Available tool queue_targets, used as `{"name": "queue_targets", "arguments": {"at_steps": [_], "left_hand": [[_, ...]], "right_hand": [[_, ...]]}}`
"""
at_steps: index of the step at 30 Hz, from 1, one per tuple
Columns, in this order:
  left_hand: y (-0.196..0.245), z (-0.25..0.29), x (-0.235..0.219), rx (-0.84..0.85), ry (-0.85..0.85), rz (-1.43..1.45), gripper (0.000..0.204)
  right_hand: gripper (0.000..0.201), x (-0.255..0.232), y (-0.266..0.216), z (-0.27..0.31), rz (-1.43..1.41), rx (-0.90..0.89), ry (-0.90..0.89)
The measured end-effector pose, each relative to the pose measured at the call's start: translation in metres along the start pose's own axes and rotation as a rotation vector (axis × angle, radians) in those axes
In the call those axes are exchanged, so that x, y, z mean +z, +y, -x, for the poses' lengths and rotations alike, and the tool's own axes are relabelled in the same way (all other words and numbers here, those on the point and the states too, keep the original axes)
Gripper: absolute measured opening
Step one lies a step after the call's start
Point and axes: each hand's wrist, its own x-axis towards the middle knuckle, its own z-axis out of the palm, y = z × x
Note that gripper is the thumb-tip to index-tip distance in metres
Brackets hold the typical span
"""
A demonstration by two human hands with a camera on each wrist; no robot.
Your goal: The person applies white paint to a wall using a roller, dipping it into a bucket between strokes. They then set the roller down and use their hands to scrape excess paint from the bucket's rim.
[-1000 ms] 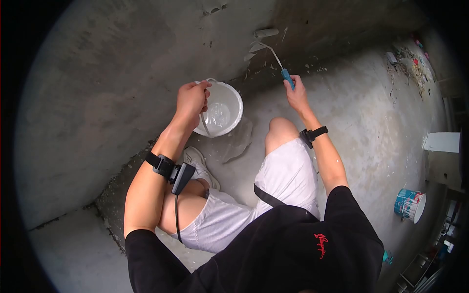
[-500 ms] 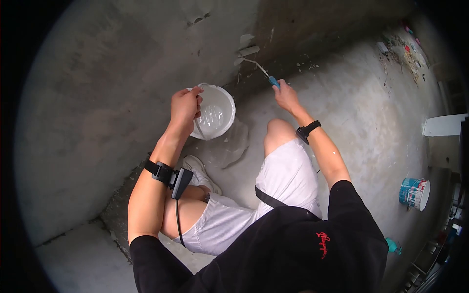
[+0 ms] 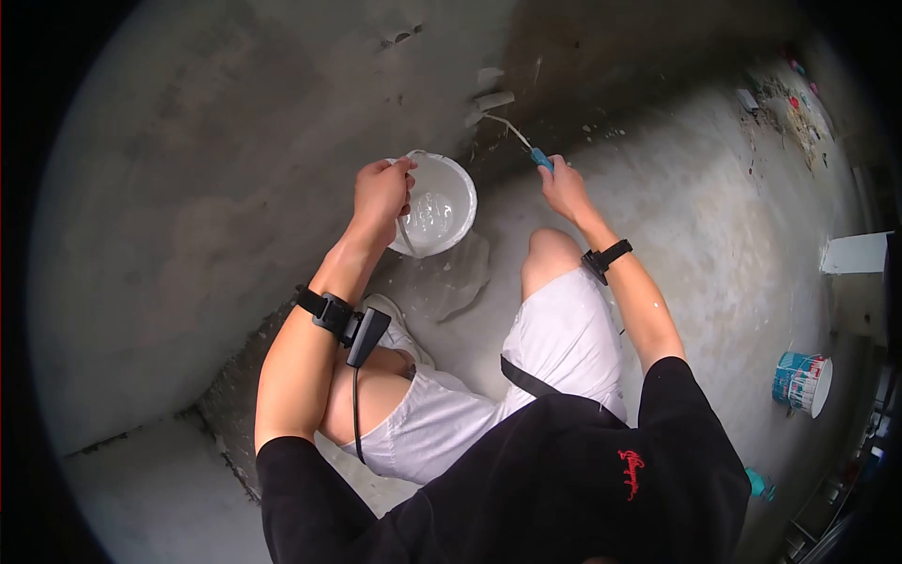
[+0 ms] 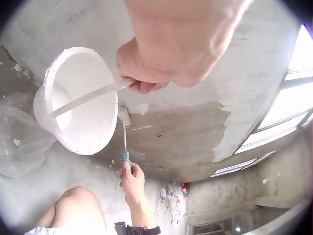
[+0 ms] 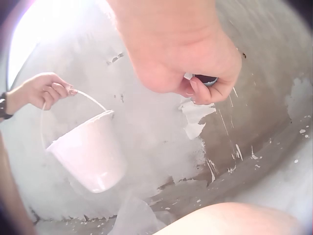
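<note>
The fingers of the left hand (image 3: 381,193) are curled round the thin wire bail (image 4: 88,97) of a white plastic bucket (image 3: 440,207), which is held off the floor and hangs tilted, close to the wall (image 3: 216,169). In the left wrist view the bail is seen crossing the bucket's open mouth, and the fingertips are largely hidden under the hand itself. White paint is seen pooled in the bucket's bottom, with a wet sheen.

The right hand (image 3: 564,186) is closed round the blue handle (image 3: 540,158) of a small paint roller (image 3: 495,99); in the right wrist view the handle is almost wholly covered by the fingers, and only a dark sliver is visible. A thin, paint-coated metal shank runs from the handle to the short roller sleeve, which lies against the wall low down, near the floor corner. Its contact with the surface is hard to make out.

The wall is rough grey plaster, bearing irregular white patches beside a darker damp-looking area. A crumpled sheet of clear plastic (image 3: 451,277) lies on the concrete floor under the bucket. The person is crouched, in white shorts, with a white shoe (image 3: 390,315) near the sheet. A blue-labelled paint can (image 3: 801,381) stands well apart at the right, and small debris is scattered in the far corner.
</note>
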Motion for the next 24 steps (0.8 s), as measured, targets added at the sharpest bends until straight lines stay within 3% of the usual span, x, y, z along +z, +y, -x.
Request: {"name": "queue_targets", "arguments": {"at_steps": [7,11,19,24], "left_hand": [[0.001,0.0,-0.002,-0.005,-0.014,-0.005,0.021],[-0.002,0.0,-0.003,-0.001,-0.018,-0.008,0.022],[-0.006,-0.003,-0.006,-0.012,0.001,-0.009,0.021],[-0.001,-0.001,-0.006,-0.002,-0.009,0.005,0.02]], "right_hand": [[0.029,0.01,-0.006,0.016,0.027,0.012,-0.011],[0.029,0.022,-0.014,0.001,0.041,0.011,-0.016],[0.029,0.043,-0.015,-0.029,0.219,0.083,-0.189],[0.029,0.047,-0.019,-0.032,0.239,0.111,-0.169]]}}
